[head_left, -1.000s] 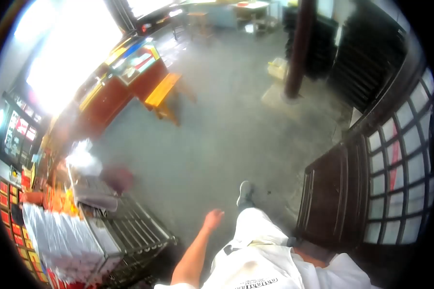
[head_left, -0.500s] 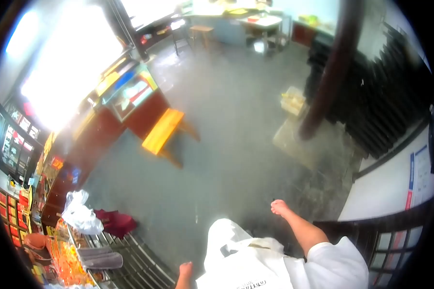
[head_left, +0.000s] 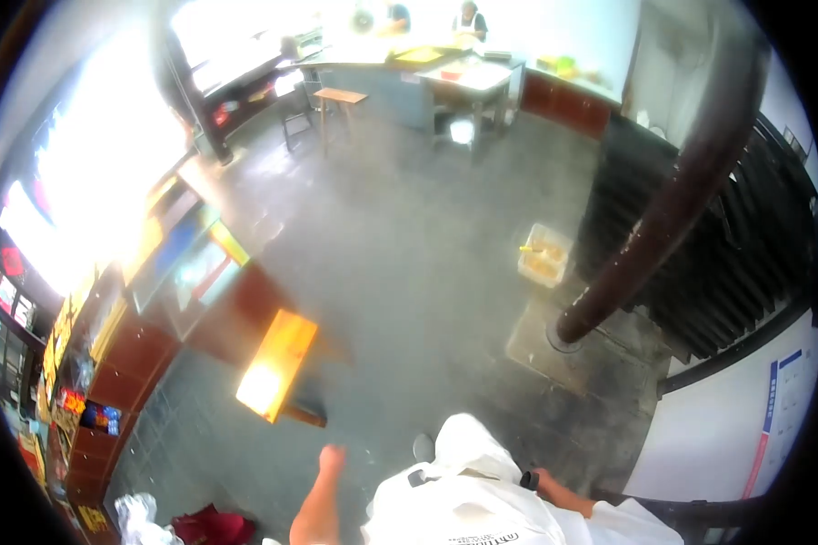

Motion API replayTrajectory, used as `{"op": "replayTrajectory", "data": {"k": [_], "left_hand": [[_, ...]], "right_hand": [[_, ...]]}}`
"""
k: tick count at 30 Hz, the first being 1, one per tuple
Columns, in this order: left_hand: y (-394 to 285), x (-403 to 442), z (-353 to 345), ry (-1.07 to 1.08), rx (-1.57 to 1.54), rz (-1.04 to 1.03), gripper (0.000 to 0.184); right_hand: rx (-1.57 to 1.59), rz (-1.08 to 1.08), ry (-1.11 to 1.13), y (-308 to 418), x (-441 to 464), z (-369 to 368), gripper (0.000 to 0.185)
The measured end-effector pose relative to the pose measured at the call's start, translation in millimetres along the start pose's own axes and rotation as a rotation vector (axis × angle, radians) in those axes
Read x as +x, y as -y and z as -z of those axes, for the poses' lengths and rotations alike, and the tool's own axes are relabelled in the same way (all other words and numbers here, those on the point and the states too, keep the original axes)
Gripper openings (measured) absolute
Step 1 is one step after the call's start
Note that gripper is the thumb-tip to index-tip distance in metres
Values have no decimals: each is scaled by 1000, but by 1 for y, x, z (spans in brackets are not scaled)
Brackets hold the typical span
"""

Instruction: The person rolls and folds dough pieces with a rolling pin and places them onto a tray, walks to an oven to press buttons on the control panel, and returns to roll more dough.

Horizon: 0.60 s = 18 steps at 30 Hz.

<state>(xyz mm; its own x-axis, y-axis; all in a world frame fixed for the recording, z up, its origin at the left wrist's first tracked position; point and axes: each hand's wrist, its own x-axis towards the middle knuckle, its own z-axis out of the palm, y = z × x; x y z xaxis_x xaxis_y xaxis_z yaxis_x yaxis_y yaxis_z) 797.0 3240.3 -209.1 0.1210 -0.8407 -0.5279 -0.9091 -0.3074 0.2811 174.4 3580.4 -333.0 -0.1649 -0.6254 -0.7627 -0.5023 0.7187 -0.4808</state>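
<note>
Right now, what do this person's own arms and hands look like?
The left hand and right hand are gloveless, and the forearms are uncovered. A loose white short sleeve shows on the right arm, above white clothing with dark lettering. Finer hand details are blurred.

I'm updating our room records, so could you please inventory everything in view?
Bench: one, orange, left of centre
Stool: one, brown, towards back
Table: one, white-topped, back
People: two, dark-clothed, far back
Display counter: one, red-brown, left
Goods: many, mixed colours, left edge
Plastic bag: one, white, bottom left
Fabric item: one, dark red, beside bag
Pillar: one, dark red-brown, right
Tub: one, pale, floor near pillar
Ridged stack: one, black, behind pillar
Poster: one, white, blue, red, far right
Shoe: one, grey, bottom centre
Left hand: one, bare, left of body
Right hand: one, bare, by right hip
</note>
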Motion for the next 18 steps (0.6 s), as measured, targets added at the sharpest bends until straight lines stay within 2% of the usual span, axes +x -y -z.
{"op": "replayTrajectory", "data": {"k": [1,2,3,4,6,8,10,12,13,14,15,16,17,18], "left_hand": [[-44,39,28,-116,-171,-169,40],[-92,78,58,-45,-295,-189,40],[-142,103,89,-64,-364,-283,39],[-187,125,113,-83,-438,-379,38],[-256,177,133,-151,-447,-519,38],[-298,215,136,-88,-375,-558,38],[-323,248,141,-2,-258,-532,38],[-307,276,127,152,-3,-445,38],[-277,296,104,208,119,-471,37],[-251,303,99,199,146,-593,37],[-254,297,119,183,173,-715,37],[-246,298,124,247,198,-566,34],[-241,296,133,306,233,-412,30],[-239,291,146,360,277,-263,27]], "right_hand": [[-31,-57,-22,6,-6,7,20],[-58,-73,-35,12,-1,12,19],[-311,363,-240,3,-6,3,19],[-31,-167,-41,30,1,25,19],[69,-300,-11,106,39,59,20],[58,-271,3,168,99,89,20],[-8,-180,8,224,171,122,21],[-138,-15,-26,283,254,162,21],[-283,131,-89,311,301,184,22],[-518,287,-230,338,354,207,22],[-750,500,-99,411,356,278,20],[-694,343,67,442,407,315,16],[108,104,-59,476,430,352,19],[558,-29,-107,526,442,395,17]]}}
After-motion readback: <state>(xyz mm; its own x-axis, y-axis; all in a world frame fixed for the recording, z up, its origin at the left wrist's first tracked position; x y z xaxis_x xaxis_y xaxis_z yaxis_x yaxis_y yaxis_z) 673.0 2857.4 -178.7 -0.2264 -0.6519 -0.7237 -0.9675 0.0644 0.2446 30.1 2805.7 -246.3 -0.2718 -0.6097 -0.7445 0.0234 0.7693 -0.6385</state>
